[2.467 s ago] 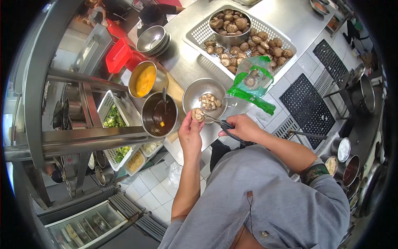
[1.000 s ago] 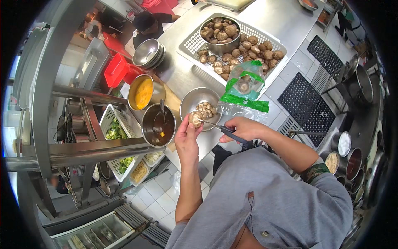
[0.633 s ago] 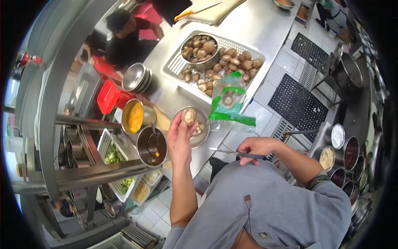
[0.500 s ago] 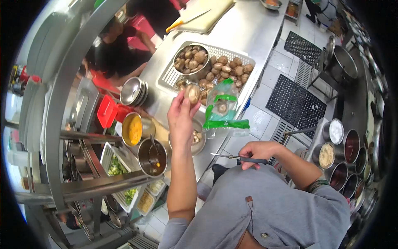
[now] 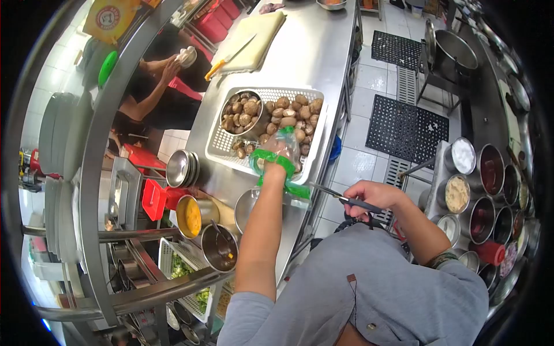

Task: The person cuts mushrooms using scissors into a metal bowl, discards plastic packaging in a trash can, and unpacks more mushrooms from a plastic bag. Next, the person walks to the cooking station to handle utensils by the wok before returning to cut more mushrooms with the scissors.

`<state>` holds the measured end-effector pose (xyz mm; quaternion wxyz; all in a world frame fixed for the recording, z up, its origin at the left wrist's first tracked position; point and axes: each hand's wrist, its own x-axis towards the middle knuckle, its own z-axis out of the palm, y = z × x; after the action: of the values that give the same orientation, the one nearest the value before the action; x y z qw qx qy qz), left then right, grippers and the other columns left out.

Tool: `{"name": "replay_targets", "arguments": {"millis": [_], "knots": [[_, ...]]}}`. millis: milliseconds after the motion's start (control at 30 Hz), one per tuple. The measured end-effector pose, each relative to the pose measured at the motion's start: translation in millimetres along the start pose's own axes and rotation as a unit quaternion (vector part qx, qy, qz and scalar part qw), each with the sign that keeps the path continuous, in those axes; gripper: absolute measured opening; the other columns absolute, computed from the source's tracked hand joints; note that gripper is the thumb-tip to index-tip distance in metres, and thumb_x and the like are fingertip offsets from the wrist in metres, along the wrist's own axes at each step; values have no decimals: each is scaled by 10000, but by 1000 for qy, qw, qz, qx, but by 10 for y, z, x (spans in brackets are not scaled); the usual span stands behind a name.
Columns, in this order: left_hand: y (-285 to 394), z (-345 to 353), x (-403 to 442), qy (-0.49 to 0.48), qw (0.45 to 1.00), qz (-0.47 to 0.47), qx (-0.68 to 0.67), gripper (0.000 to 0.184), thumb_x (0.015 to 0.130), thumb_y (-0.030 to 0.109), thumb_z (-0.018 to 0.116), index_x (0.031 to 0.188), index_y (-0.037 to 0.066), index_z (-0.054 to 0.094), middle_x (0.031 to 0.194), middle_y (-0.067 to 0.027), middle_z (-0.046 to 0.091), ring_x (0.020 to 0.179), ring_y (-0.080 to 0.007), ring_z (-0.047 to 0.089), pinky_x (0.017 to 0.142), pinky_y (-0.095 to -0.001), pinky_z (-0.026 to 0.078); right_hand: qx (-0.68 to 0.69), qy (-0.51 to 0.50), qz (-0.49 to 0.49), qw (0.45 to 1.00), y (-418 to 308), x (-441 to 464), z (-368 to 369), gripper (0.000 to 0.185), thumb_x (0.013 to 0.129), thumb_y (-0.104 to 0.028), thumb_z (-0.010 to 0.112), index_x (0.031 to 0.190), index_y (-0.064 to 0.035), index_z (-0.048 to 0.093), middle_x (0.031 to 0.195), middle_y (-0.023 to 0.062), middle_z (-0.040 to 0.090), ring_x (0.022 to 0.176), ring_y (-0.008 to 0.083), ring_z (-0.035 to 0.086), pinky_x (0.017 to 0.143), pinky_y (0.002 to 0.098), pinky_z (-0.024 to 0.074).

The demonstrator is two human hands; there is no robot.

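An orange-handled knife (image 5: 231,56) was laid on a cutting board (image 5: 261,36), metal bowls (image 5: 178,168) were stacked near a red container (image 5: 153,199), a yellow mixture (image 5: 194,218) was held in a pot (image 5: 208,210), and black mats (image 5: 404,128) were spread on the tiled floor (image 5: 354,164).

The counter (image 5: 293,58) was of smooth, shiny metal, the basket (image 5: 220,151) was of white plastic with a matt look, the bag (image 5: 292,147) was of thin, glossy plastic, and the shirt (image 5: 369,288) was of soft-looking grey cloth without shine.
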<state>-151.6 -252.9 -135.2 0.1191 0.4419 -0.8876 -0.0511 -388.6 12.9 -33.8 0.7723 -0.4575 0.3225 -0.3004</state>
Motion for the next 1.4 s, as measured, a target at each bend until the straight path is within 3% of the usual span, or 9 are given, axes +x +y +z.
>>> {"name": "replay_targets", "arguments": {"millis": [100,267,367,667,900,1033,1133,1267,1400], "knots": [[330,-529,41,-133,982,-34,128,251,869,195,579,1057,63,680,1106,-212,668,1088,-402,609,903,-498,484,6,115,-65,991,-125,141,28,269,869,-238,796,897,-22,637,721,17,631,574,104,627,512,245,498],[466,-914,-209,23,998,58,3,346,830,109,607,1165,22,599,1138,-246,617,1051,-446,576,915,-527,473,-265,343,-89,897,-548,709,-255,339,828,-298,825,874,-34,618,728,-14,587,690,71,529,621,266,457],[469,-1081,-329,39,992,104,-67,484,802,31,640,1271,11,522,1185,-263,557,1072,-466,545,929,-524,463,-317,380,-111,862,-781,1247,-421,455,813,-397,823,874,-19,576,729,46,573,696,151,547,630,335,464],[577,-1567,-876,99,980,33,-168,434,780,11,699,1202,13,598,1195,-239,586,1135,-424,558,950,-465,482,-189,443,-206,852,-747,2053,-352,242,833,-193,770,891,4,642,696,68,638,640,126,573,599,339,466],[766,-1994,-1357,-111,938,-148,-292,407,903,78,567,1304,14,559,1406,-204,517,1260,-410,515,1087,-414,396,-304,471,-232,795,-646,2267,-149,245,838,-180,746,906,10,608,806,232,659,752,401,656,653,427,491],[780,-2022,-1461,37,962,-31,-267,313,908,98,599,1210,37,655,1178,-140,662,1072,-306,637,955,-376,482,-292,469,-253,794,-665,2260,-137,224,813,-128,746,922,10,607,789,227,654,769,391,672,664,426,497],[789,-2237,-1505,21,882,-117,-455,346,879,3,618,1222,30,648,1202,-116,660,1081,-211,636,945,-334,497,-252,445,-271,815,-709,2116,-91,199,809,-108,733,912,11,612,777,197,665,700,314,669,658,396,499],[741,-2679,-1798,74,907,-172,-376,415,871,-59,614,1281,8,611,1308,-105,600,1149,-181,599,1001,-299,475,-210,553,-280,756,-777,1900,-484,126,821,-55,659,922,9,617,781,157,679,670,229,627,650,371,494],[473,-2435,-2144,208,854,-221,-422,412,908,-42,604,1319,-34,585,1419,-147,508,1206,-204,578,1023,-289,465,-307,649,-210,663,-714,1886,-1044,183,830,-137,699,946,-15,626,804,180,681,743,361,671,669,414,505]]}}
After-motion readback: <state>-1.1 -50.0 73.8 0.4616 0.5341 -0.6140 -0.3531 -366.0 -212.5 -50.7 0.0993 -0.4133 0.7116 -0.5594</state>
